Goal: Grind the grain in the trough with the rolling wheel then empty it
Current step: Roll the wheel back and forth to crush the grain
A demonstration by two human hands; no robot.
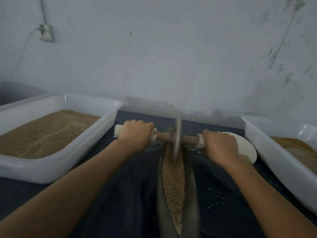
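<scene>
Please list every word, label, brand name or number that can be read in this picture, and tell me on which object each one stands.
There is no readable text.
The two white tubs, the trough, the rolling wheel, the white plate and the wall socket show no print or labels.
The dark marks on the wall are stains, not writing.

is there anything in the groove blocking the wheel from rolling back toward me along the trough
Nothing visible does. The wheel sits at the far end of the trough, and the groove toward the near end holds only grain. The left hand and right hand grip the axle outside the trough walls.
</scene>
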